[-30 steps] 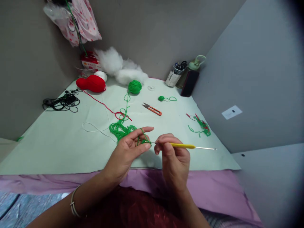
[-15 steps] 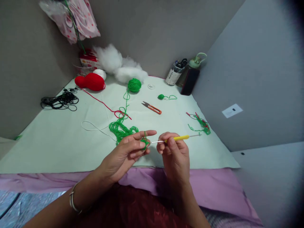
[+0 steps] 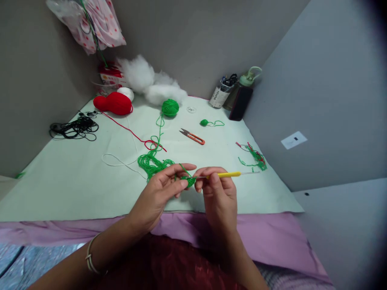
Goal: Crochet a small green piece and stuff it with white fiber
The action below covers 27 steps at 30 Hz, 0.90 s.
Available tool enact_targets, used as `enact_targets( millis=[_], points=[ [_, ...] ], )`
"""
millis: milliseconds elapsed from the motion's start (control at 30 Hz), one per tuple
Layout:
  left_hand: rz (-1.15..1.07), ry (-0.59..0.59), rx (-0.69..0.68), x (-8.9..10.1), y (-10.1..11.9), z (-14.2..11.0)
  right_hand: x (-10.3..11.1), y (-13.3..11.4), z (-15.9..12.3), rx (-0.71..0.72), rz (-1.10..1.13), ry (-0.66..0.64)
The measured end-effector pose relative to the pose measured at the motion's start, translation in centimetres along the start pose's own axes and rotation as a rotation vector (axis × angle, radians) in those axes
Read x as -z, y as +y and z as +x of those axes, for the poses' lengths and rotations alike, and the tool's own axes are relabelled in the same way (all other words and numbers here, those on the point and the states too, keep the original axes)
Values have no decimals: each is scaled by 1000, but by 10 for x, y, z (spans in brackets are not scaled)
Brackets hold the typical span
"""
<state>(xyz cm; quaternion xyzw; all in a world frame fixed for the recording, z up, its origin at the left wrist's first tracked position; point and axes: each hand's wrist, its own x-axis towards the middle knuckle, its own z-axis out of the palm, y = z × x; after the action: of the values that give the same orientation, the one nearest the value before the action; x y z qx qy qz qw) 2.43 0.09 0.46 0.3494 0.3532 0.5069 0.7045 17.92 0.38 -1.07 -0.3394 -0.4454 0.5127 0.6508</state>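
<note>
Between thumb and fingers, my left hand [image 3: 160, 192] pinches a small green crochet piece [image 3: 190, 181], with a strand of green yarn running over its raised index finger. My right hand [image 3: 220, 197] grips a crochet hook [image 3: 229, 175] by its yellow handle. The hook's thin metal shaft points left and meets the green piece; its tip is hidden in the stitches. A loose heap of green yarn [image 3: 152, 164] lies just behind my left hand, and a strand runs from it back to a green yarn ball [image 3: 170, 108].
Orange thread snips [image 3: 192, 136] lie mid-table. Behind them are a small green crocheted piece [image 3: 204, 122] and white stuffing [image 3: 165, 93]. Red yarn [image 3: 113, 103] and black cord [image 3: 75, 127] sit left; yarn scraps [image 3: 256, 157], a phone [image 3: 241, 104] and a bottle [image 3: 248, 78] stand or lie right.
The hook tilted and drew back to the right, then moved left into the green piece again. My left hand turned the piece and its index finger shifted with the yarn.
</note>
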Motion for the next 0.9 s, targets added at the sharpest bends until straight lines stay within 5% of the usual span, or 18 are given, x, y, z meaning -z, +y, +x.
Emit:
enact_targets(
  millis=[667,900],
  points=[
    [295,58,-133,8,0,1,3,-8,-8,237,-339,-82],
    [388,197,-257,0,1,-6,7,-2,-15,585,-781,-221]
  ],
)
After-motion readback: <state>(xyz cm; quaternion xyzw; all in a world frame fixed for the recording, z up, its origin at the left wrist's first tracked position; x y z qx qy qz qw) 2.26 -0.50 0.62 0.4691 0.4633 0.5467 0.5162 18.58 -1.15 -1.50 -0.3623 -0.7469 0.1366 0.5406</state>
